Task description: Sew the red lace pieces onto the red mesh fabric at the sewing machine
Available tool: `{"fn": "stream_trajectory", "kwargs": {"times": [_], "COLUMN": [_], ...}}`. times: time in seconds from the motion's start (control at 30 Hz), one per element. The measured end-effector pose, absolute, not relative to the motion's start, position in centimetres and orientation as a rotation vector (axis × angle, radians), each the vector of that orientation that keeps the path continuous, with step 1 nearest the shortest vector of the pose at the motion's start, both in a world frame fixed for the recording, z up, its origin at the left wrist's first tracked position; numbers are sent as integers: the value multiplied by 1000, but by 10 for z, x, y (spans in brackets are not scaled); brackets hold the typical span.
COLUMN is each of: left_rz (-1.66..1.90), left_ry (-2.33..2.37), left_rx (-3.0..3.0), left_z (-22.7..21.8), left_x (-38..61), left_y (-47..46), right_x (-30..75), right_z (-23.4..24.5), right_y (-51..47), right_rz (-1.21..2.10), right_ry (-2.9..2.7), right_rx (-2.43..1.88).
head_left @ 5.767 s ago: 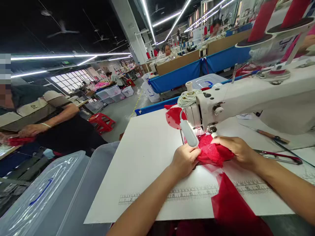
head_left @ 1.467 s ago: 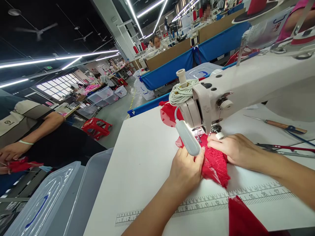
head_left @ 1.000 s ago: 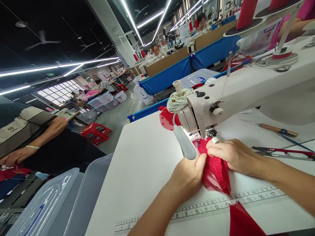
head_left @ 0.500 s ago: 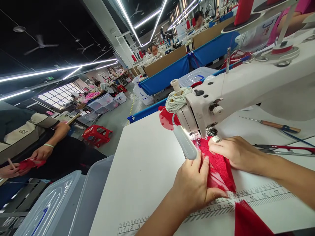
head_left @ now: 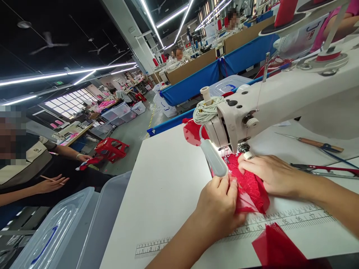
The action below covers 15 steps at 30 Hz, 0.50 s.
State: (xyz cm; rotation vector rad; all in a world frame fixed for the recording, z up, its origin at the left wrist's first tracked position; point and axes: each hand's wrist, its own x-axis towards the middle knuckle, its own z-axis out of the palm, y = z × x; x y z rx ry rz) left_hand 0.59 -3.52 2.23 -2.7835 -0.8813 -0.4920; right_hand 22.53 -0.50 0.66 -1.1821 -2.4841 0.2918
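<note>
A piece of red lace fabric (head_left: pixel 250 188) lies under the head of a white sewing machine (head_left: pixel 283 101). My left hand (head_left: pixel 221 203) presses on the fabric's left edge, fingers curled over it, just below the machine's small lamp (head_left: pixel 214 157). From the right, my right hand (head_left: pixel 267 175) rests flat on the lace, fingertips close to the presser foot. A sheer red fabric piece (head_left: pixel 276 247) hangs over the table's front edge. More red fabric (head_left: pixel 193 131) lies behind the machine head.
The white table (head_left: pixel 165 183) has a printed ruler (head_left: pixel 196 241) along its front. Scissors (head_left: pixel 325 169) and an awl (head_left: pixel 316 142) lie at right. Clear plastic bins (head_left: pixel 61 228) stand to the left. A seated person (head_left: pixel 36 172) works at left; a red stool (head_left: pixel 112 147) stands in the aisle.
My left hand's fingers have curled back onto the lace edge, pulling in from the ruler. The person at left has spread their hands apart, one hand now holding the red cloth.
</note>
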Motion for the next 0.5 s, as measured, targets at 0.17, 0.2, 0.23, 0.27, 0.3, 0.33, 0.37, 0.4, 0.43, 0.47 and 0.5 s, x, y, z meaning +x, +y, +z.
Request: {"fn": "stream_trajectory", "kwargs": {"times": [0.17, 0.2, 0.23, 0.27, 0.3, 0.33, 0.37, 0.4, 0.43, 0.47, 0.5], "left_rz": [-566, -610, -673, -745, -816, -886, -951, -999, -1039, -1071, -1103], "left_ry": [-820, -825, -846, -896, -990, -1134, -1324, -1548, -1768, -1954, -2091], "left_rx": [-2732, -2801, -2883, -2968, -3051, -3126, -3184, -3227, -3245, -3249, -3240], "left_z": [21, 21, 21, 21, 22, 23, 25, 27, 29, 32, 36], "left_x": [6, 6, 5, 4, 3, 3, 2, 3, 3, 4, 5], "left_y": [-28, -25, -23, -20, -17, -14, -11, -8, -5, -1, 2], "right_x": [225, 224, 221, 218, 216, 213, 211, 210, 210, 210, 210], "right_z": [6, 5, 3, 2, 0, -1, -2, -2, -2, -1, 0], "right_y": [-12, -12, -12, -11, -10, -8, -6, -5, -3, -2, -1], "right_rz": [260, 239, 221, 209, 204, 205, 225, 263, 321, 393, 467], "right_ry": [-2451, -2437, -2406, -2361, -2307, -2248, -2195, -2143, -2086, -2024, -1958], "right_rx": [-1153, -1116, -1077, -1038, -1008, -995, -1006, -1035, -1075, -1118, -1158]}}
